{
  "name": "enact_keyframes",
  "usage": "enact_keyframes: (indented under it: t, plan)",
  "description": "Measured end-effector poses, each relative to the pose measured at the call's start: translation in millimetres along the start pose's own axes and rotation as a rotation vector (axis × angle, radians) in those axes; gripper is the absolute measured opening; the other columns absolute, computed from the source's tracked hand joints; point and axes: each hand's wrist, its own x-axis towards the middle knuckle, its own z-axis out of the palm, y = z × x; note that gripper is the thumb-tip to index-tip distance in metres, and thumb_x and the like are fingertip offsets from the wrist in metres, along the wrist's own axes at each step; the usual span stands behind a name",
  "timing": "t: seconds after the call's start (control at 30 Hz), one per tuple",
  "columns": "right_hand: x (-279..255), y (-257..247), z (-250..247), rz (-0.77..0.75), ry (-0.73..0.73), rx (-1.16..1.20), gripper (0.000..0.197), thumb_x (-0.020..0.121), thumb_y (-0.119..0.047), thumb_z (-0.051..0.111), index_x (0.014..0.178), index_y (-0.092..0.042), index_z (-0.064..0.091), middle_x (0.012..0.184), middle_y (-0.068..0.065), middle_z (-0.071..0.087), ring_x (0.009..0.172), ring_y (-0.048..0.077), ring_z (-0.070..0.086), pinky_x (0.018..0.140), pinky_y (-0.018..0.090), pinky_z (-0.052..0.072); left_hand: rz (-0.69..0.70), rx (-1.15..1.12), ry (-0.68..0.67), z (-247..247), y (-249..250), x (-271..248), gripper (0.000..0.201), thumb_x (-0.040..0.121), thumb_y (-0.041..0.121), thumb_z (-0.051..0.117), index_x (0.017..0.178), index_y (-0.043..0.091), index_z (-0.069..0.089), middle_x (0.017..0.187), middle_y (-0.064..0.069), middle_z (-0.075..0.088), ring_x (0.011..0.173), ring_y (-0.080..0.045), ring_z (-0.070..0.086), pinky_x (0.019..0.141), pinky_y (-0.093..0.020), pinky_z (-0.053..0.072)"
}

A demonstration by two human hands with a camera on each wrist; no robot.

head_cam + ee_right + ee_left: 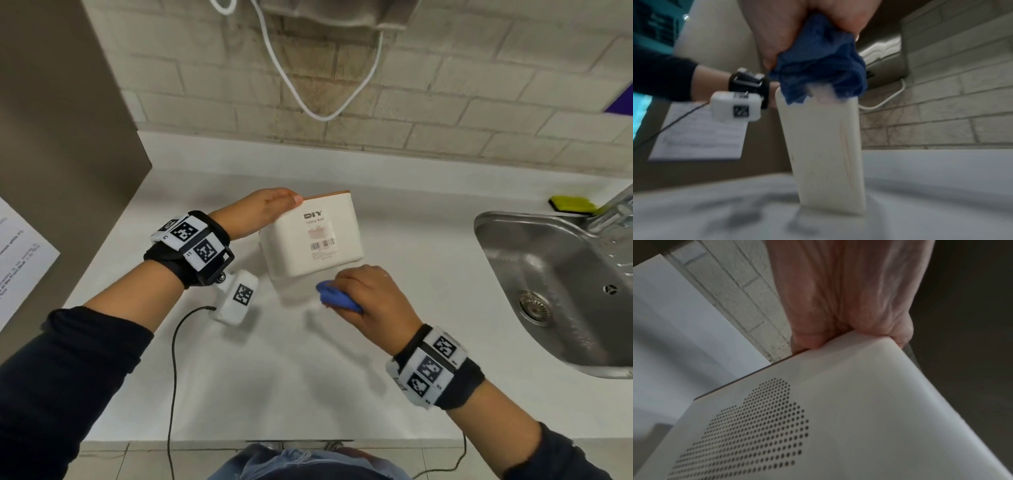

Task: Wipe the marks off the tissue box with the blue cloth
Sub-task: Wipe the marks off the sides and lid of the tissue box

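Note:
The white tissue box (311, 236) stands tilted on the white counter (411, 212), its labelled underside with a barcode facing up. My left hand (274, 205) grips its far left edge, fingers curled over the rim. The left wrist view shows the left hand (838, 305) on the edge of the tissue box (838, 426), whose side has a dotted perforated pattern. My right hand (359, 291) holds the bunched blue cloth (337, 300) against the box's near side. In the right wrist view the blue cloth (818, 65) presses on the upper end of the tissue box (824, 146).
A steel sink (486, 222) with a faucet (613, 209) lies at the right, a yellow-green sponge (572, 204) behind it. A white cord (308, 102) hangs on the brick wall. A brown panel (68, 102) with a paper sheet (20, 253) bounds the left.

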Motion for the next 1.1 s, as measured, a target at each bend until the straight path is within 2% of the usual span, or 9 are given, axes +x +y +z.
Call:
enact_keyframes:
  t: [0.17,0.27,0.37,0.47,0.53,0.6,0.77,0.97,1.1]
  plan:
    - [33.5,-9.4,-19.9,0.095,0.388,-0.119,0.021,0.086,-0.029,0.059,0.1,-0.014,0.063,0.097,0.008,0.067,0.091,0.024,0.056,0.079,0.036,0.039,0.015,0.001,-0.003,6.0,-1.7,-3.3,0.027,0.084,0.043,0.045,0.097,0.025,0.061,0.093,0.008,0.064,0.073,0.01,0.058,0.07,-0.005,0.043]
    - [52.9,-9.5,-6.2,0.144,0.275,-0.184,0.021,0.081,-0.028,0.055,0.097,-0.017,0.064,0.1,0.005,0.066,0.09,0.024,0.048,0.076,0.039,0.033,0.031,0.02,0.007,8.4,-1.6,-5.8,0.026,0.095,0.03,0.043,0.108,0.014,0.059,0.102,-0.001,0.062,0.075,0.01,0.056,0.073,-0.005,0.042]
    - [40.0,-15.1,8.5,0.023,0.166,-0.203,0.021,0.079,-0.032,0.058,0.095,-0.018,0.062,0.096,0.006,0.067,0.085,0.024,0.045,0.071,0.04,0.033,0.034,-0.013,0.005,11.9,0.1,-10.6,0.026,0.094,0.026,0.046,0.111,0.011,0.058,0.101,0.0,0.062,0.074,0.012,0.057,0.073,-0.004,0.042]
    - [2.9,-11.3,9.1,-0.113,-0.049,-0.159,0.019,0.08,-0.028,0.064,0.094,-0.015,0.062,0.088,0.006,0.066,0.075,0.029,0.055,0.068,0.038,0.043,0.033,0.066,-0.115,14.9,2.5,-19.4,0.067,0.071,0.055,0.063,0.124,0.017,0.053,0.108,0.01,0.058,0.093,0.005,0.056,0.083,-0.009,0.041]
    - [-20.8,-2.0,-0.3,-0.019,-0.096,-0.14,0.018,0.08,-0.026,0.066,0.092,-0.014,0.063,0.082,0.006,0.067,0.069,0.031,0.059,0.062,0.038,0.047,0.074,0.299,-0.192,19.5,0.7,-30.0,0.093,0.055,0.072,0.058,0.132,0.022,0.046,0.116,0.01,0.049,0.108,-0.003,0.047,0.09,-0.005,0.032]
    - [-36.9,8.5,-13.6,0.164,-0.012,-0.138,0.017,0.082,-0.029,0.058,0.086,-0.014,0.064,0.077,0.005,0.067,0.067,0.03,0.06,0.06,0.038,0.047,0.127,0.399,-0.249,28.9,-8.2,-42.9,0.098,0.056,0.08,0.052,0.135,0.022,0.043,0.122,0.008,0.043,0.114,-0.004,0.041,0.091,0.003,0.025]
    - [-50.8,21.0,-21.9,0.336,0.048,-0.185,0.023,0.086,-0.035,0.05,0.083,-0.017,0.063,0.076,0.001,0.065,0.066,0.024,0.057,0.062,0.035,0.046,0.165,0.56,-0.344,56.9,-42.5,-82.2,0.085,0.07,0.074,0.041,0.138,0.024,0.035,0.13,0.004,0.04,0.116,-0.002,0.035,0.096,0.002,0.02]
    - [-52.2,14.7,1.3,0.265,-0.019,-0.163,0.025,0.087,-0.037,0.049,0.09,-0.017,0.063,0.08,0.001,0.065,0.066,0.024,0.057,0.063,0.035,0.045,0.117,0.623,-0.313,44.8,-71.4,-122.3,0.053,0.085,0.029,0.061,0.132,0.03,0.038,0.14,0.012,0.031,0.128,0.002,0.026,0.104,-0.004,0.016]
    - [-47.0,8.7,11.3,0.218,-0.064,-0.139,0.024,0.087,-0.037,0.047,0.089,-0.018,0.063,0.08,0.001,0.063,0.066,0.024,0.056,0.062,0.035,0.045,0.01,0.654,-0.165,4.9,-72.6,-140.8,0.041,0.069,0.037,0.042,0.107,0.033,0.055,0.128,0.01,0.05,0.125,-0.009,0.042,0.117,-0.029,0.015]
